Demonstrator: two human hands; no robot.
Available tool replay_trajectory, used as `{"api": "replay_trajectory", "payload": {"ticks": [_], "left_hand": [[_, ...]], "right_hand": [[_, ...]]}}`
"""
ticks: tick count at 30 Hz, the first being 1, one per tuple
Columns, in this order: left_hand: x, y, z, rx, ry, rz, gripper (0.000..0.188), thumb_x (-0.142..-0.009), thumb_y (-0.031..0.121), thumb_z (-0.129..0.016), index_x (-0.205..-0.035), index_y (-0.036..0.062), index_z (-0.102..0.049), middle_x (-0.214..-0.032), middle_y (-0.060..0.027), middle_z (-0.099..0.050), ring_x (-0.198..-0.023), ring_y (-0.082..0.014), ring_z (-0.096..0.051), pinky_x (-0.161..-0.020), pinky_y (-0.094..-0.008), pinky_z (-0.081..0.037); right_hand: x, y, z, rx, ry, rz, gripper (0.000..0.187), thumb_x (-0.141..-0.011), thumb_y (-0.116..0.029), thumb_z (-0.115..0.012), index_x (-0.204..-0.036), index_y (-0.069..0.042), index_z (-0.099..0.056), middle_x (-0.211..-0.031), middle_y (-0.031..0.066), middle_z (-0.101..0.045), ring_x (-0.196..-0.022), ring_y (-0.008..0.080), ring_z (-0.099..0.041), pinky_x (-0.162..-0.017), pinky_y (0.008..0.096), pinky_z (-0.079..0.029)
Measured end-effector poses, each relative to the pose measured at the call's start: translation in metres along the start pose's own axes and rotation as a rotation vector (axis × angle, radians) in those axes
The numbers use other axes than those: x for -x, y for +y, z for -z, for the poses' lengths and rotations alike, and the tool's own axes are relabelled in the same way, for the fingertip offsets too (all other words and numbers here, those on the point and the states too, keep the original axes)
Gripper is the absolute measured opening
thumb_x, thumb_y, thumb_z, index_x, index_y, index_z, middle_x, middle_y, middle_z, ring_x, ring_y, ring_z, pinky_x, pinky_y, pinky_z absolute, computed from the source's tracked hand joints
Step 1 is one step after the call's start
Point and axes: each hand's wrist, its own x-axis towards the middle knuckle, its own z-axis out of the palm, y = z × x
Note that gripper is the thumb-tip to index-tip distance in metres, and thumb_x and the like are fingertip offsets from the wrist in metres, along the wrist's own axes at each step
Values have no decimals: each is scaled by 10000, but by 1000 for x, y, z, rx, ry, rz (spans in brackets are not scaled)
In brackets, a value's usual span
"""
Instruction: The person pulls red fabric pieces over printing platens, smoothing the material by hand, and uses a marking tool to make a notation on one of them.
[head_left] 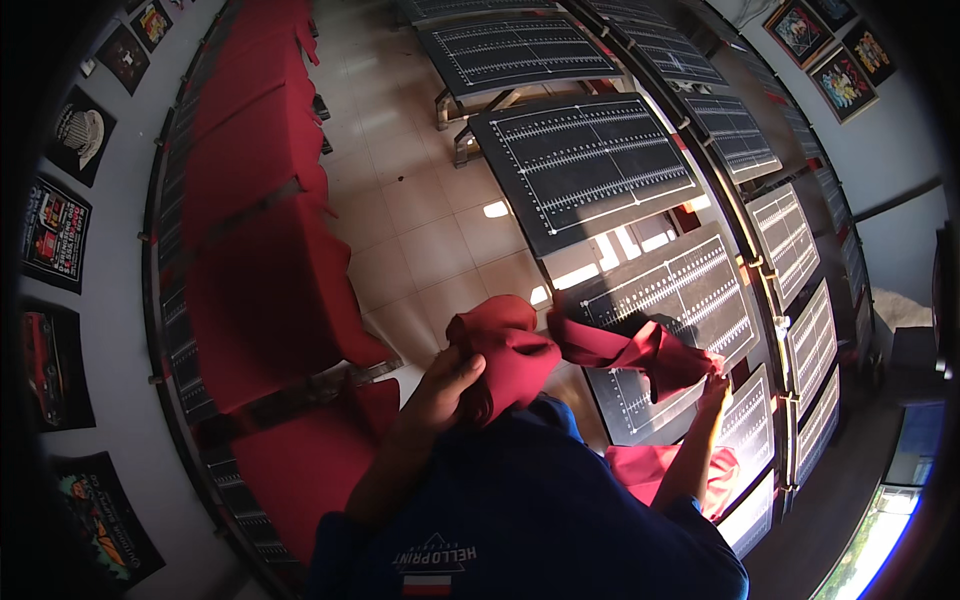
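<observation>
A bunched piece of dark red fabric point(510, 360) hangs in front of my chest, gripped by my left hand point(452, 385) with the thumb on top. A twisted strip of red fabric point(630, 350) stretches right to my right hand point(714, 385), whose fingers are closed on its end. Whether both bundles are one piece, I cannot tell for certain. Beneath the right-hand part lies a black board with white ruled grid lines point(690, 275), partly covered by the cloth.
Red fabric pieces point(250, 150) drape over a row of boards on the left. More black gridded boards point(590, 160) stand along the right on a rail frame. A tiled floor aisle point(400, 200) runs between. Another red cloth point(640, 470) lies by my right forearm. Pictures hang on the walls.
</observation>
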Motion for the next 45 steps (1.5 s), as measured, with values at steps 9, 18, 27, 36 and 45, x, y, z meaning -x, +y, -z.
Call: {"api": "replay_trajectory", "payload": {"ticks": [9,18,27,36,45], "left_hand": [[-13,47,31,-254,203,-175,363,-1029,244,-557,-1296,-3,-556,-1190,-55,-602,-1126,-103,-526,-1001,-293,-411],[-25,93,74,-633,404,-21,201,-1006,192,-577,-1043,5,-639,-933,-23,-631,-882,-101,-570,-797,-292,-469],[-74,154,111,29,394,-170,433,-1026,109,-490,-1437,-6,-417,-1323,-114,-571,-1178,-189,-583,-1003,-350,-484],[-174,214,120,-19,446,-244,418,-1048,134,-447,-1429,-33,-408,-1372,-133,-551,-1257,-238,-553,-1062,-383,-453],[-266,256,166,-397,460,-126,356,-1059,181,-470,-1368,5,-493,-1194,-49,-614,-1025,-93,-587,-855,-256,-488]], "right_hand": [[369,-403,-203,-106,-1373,408,205,-922,-129,-661,-1058,24,-639,-984,128,-698,-841,181,-700,-710,304,-565],[379,-430,-290,255,-1316,730,171,-876,-81,-680,-984,46,-644,-812,105,-700,-759,167,-695,-704,311,-567],[205,-351,-447,-378,-1203,-220,199,-972,-173,-572,-972,4,-663,-809,64,-656,-649,135,-633,-543,249,-529],[-5,-275,-551,410,-181,477,294,-885,-174,-650,-1095,30,-659,-1021,174,-688,-854,312,-668,-773,409,-548],[260,-545,-605,-89,-1567,776,217,-847,-106,-693,-1033,5,-688,-888,124,-720,-761,208,-713,-690,318,-566]]}}
